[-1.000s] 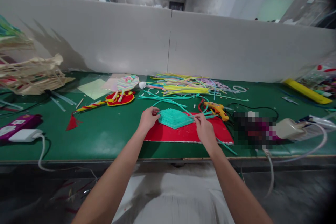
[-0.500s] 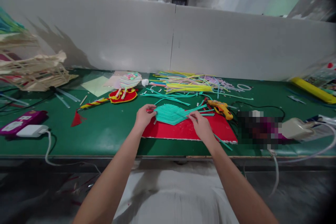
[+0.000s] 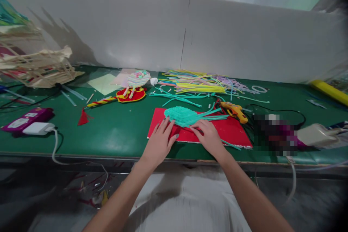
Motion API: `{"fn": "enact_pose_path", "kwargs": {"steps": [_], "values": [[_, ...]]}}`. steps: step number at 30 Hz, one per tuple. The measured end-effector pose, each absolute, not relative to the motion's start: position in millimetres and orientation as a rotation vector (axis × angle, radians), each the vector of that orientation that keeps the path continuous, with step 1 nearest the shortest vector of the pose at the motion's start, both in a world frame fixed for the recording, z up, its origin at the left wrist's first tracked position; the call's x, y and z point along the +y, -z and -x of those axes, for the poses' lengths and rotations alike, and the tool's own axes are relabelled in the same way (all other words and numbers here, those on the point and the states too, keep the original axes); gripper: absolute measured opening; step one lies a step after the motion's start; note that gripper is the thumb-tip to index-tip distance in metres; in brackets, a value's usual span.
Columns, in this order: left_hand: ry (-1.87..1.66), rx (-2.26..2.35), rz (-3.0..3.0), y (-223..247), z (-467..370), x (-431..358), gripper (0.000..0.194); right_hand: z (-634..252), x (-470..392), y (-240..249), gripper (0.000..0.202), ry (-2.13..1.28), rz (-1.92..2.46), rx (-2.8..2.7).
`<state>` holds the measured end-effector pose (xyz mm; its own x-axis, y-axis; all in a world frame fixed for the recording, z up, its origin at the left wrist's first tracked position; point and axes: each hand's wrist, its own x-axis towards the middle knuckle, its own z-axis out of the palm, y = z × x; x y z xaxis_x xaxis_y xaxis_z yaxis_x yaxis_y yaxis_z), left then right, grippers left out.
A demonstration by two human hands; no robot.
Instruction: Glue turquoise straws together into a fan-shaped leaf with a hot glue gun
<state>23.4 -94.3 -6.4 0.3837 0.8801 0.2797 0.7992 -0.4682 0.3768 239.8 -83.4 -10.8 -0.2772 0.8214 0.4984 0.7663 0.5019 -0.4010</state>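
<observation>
Left hand (image 3: 160,141), shifted nearer, spreads open against the ribbed teal leaf-shaped piece (image 3: 181,116); right hand (image 3: 208,137) pinches its near edge.

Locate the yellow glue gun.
In the head view, the yellow glue gun lies right of centre, just beyond the red board's far right corner.

Between 3 and 4 o'clock, square blocks blur a dark and purple object (image 3: 276,136). The picture's edge cuts off the stick frame (image 3: 40,67) toward 9 o'clock and the yellow bar (image 3: 330,92) at 3. Scraps (image 3: 95,195) toward 7 are too blurred to name.
</observation>
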Motion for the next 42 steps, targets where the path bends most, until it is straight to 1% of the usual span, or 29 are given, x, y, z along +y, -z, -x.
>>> {"fn": "enact_pose_path", "kwargs": {"steps": [3,13,25,33,42], "values": [[-0.551,1.549,-2.552,10,-24,-98,0.051,-236,-82,11,0.014,-0.087,1.318,-2.113],[-0.458,1.706,-2.549,13,-25,-95,0.053,-234,-82,18,0.015,-0.084,1.342,-2.17],[-0.542,1.795,-2.51,18,-27,-101,0.055,-236,-83,16,0.016,-0.092,1.301,-2.19],[-0.47,1.762,-2.528,15,-31,-101,0.055,-238,-80,16,0.017,-0.117,1.308,-2.189],[-0.469,1.771,-2.53,15,-30,-101,0.054,-238,-78,17,0.017,-0.105,1.308,-2.187]]}}
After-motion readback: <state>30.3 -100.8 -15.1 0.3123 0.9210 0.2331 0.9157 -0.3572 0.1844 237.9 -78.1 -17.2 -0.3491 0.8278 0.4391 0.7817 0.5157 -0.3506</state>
